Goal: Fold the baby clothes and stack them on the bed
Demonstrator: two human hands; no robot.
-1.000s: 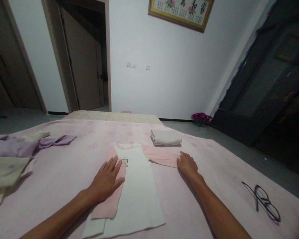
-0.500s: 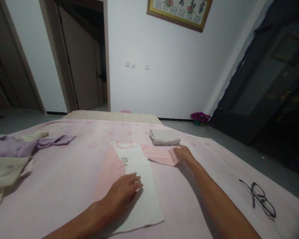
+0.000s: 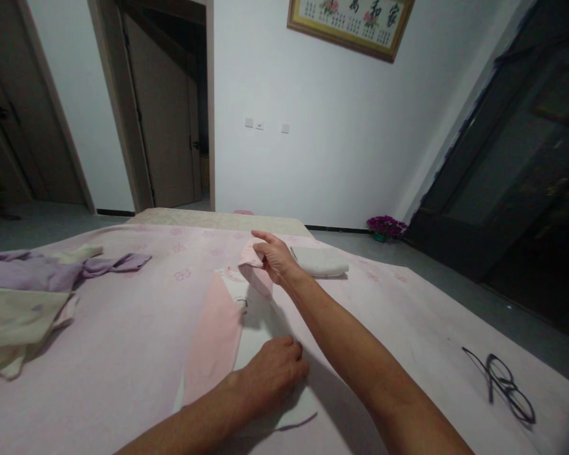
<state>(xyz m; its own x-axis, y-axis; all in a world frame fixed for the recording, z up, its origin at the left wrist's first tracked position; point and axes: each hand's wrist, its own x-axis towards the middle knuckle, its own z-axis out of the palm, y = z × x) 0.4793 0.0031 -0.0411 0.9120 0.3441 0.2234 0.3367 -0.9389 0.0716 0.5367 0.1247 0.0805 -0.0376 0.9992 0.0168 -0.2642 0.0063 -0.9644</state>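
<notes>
A long-sleeved child's shirt (image 3: 260,322), white with pink sleeves and a small print on the chest, lies on the bed. My right hand (image 3: 275,258) pinches the cuff end of one pink sleeve (image 3: 250,254), raised above the shirt's neckline. That sleeve is bent over towards the shirt's body. The other pink sleeve (image 3: 212,338) lies flat along the left side. My left hand (image 3: 279,370) is low on the shirt by its right side edge, fingers curled down onto the cloth; the fingertips are partly hidden.
A folded light-grey cloth (image 3: 321,261) sits just beyond my right wrist. Purple clothing (image 3: 33,278) and cream clothing (image 3: 21,319) are heaped at the left. Black eyeglasses (image 3: 501,384) rest at the right on the pink bed cover (image 3: 123,354).
My right hand has lifted the outstretched sleeve and carried it left over the shirt's top. My left hand has shifted right to the shirt's side edge, and its fingers have curled.
</notes>
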